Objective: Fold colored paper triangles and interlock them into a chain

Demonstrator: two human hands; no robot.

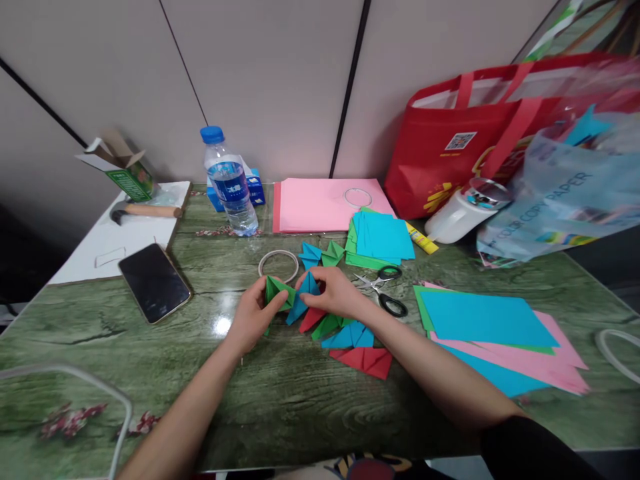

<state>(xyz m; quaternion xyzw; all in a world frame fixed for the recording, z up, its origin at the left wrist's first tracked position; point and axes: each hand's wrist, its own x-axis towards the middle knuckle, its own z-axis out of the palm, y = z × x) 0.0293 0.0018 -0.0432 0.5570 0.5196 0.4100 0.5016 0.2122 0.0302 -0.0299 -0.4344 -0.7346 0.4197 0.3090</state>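
Observation:
My left hand (254,313) is closed on a green folded paper piece (278,294), thumb on its front. Just right of it, my right hand (331,293) pinches a blue folded paper piece (307,289). The two pieces are close together; whether they touch is hard to tell. From under my right hand a row of folded pieces runs toward me, in red, green and blue, ending with a red folded piece (365,361). Behind my hands lie a small blue folded piece (310,254), a small green folded piece (333,253) and a roll of tape (279,265).
Scissors (383,291) lie right of my hands, near cut blue sheets (383,237) and a glue tube (423,239). Larger coloured sheets (490,320) are at right. A water bottle (233,187), phone (155,283) and hammer (145,210) stand or lie left. A red bag (435,147) stands behind.

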